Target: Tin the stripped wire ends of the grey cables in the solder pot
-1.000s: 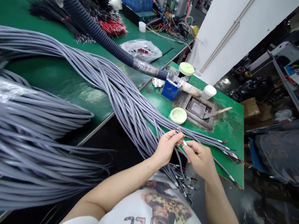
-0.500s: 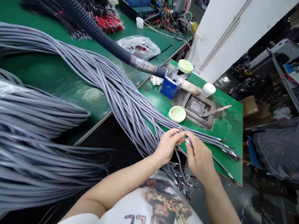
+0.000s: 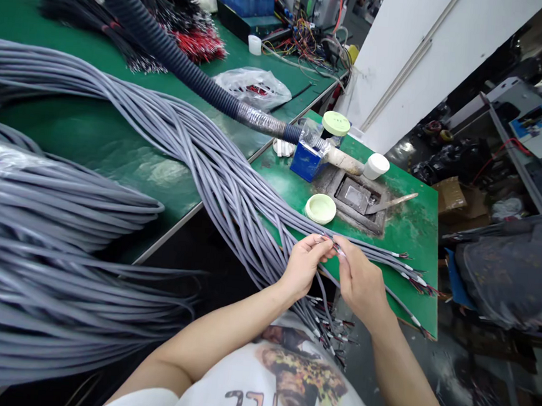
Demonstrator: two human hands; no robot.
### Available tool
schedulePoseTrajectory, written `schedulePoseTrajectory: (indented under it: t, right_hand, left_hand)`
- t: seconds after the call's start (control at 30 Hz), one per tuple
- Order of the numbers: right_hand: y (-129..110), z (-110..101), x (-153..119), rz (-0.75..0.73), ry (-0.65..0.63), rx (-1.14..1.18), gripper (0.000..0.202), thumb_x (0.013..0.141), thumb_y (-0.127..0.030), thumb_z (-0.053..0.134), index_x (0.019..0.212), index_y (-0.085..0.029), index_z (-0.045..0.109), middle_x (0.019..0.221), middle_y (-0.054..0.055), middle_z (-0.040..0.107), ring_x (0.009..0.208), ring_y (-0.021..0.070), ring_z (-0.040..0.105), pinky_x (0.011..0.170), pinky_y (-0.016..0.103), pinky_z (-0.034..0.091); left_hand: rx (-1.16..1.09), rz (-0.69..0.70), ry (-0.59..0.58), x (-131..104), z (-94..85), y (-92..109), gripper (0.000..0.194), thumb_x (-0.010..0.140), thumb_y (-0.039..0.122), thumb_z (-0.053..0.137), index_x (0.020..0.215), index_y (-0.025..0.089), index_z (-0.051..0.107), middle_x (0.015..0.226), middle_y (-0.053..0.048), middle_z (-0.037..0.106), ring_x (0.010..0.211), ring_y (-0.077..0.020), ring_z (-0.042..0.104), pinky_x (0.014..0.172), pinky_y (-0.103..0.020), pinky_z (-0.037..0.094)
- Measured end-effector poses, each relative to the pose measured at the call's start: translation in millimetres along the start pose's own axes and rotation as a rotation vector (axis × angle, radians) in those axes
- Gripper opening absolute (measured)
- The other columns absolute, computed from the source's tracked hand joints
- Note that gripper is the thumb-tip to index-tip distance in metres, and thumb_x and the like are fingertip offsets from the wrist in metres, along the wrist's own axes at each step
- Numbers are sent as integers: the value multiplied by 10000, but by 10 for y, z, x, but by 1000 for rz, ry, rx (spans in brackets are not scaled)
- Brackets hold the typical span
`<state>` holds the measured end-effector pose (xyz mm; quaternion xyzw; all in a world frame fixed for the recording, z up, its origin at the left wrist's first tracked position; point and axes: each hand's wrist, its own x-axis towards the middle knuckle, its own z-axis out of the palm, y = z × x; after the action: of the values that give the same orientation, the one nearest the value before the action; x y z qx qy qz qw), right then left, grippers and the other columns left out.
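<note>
My left hand (image 3: 304, 265) pinches the thin wires at the end of a grey cable. Close against it, my right hand (image 3: 361, 279) grips the same cable end (image 3: 337, 248) near its white section. Grey cables (image 3: 226, 174) run in a long bundle from the left and pass under and beside both hands. Several cable ends (image 3: 418, 278) with bare coloured wires lie on the green board (image 3: 417, 224) to the right. Beyond my hands sits an open round pale-green container (image 3: 320, 208).
Past the hands are a framed metal pot (image 3: 356, 197) with a scraper (image 3: 393, 203) across it, a white cup (image 3: 376, 166), a blue box (image 3: 306, 161) and a corrugated hose (image 3: 191, 75). More coiled cables (image 3: 59, 274) fill the left side.
The wire tips between my hands have tilted lower and show less above the fingers. My hands have hardly moved, and the view has shifted slightly.
</note>
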<state>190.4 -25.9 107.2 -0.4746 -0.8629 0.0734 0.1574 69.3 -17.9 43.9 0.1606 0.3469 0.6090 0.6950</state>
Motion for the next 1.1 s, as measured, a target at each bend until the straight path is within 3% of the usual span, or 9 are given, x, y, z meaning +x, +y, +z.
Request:
schedulePoseTrajectory:
  t: [0.2,0.53,0.9,1.0,1.1]
  right_hand:
    - [15,-11,0,-24,-69,65,486,930,-96,369,1374,-275,450,1059,60,650,930,178,637,806,284,521]
    - [95,11,-17,-40,-6,129,421,946,-127,373,1343,-218,480,1102,83,671,966,186,647,849,312,528]
    - [128,58,9,-64,2,36,375,945,-187,421,1304,-167,528,1121,117,685,1002,212,661,877,338,536]
    - [168,37,70,-74,2,62,362,939,-199,438,1274,-146,564,1123,125,691,994,218,667,877,346,531]
    - [276,-39,248,-26,-16,190,349,932,-220,447,1237,-169,609,1111,104,701,984,212,665,868,343,521]
  left_hand:
    - [-51,-9,-15,26,4,14,56,724,174,630,683,151,600,605,42,578,574,-65,504,589,-197,375]
    - [-112,-74,-53,55,2,95,179,711,293,720,782,154,634,639,22,608,579,-72,532,584,-198,390]
    - [34,123,16,60,-53,15,175,770,317,704,781,162,623,662,24,624,622,-74,539,634,-199,408]
    - [103,150,-9,47,-53,76,176,782,331,693,816,165,645,689,13,643,650,-82,563,639,-198,419]
    - [189,212,-61,61,-81,208,251,799,356,672,969,173,660,780,-20,682,710,-109,602,662,-215,443]
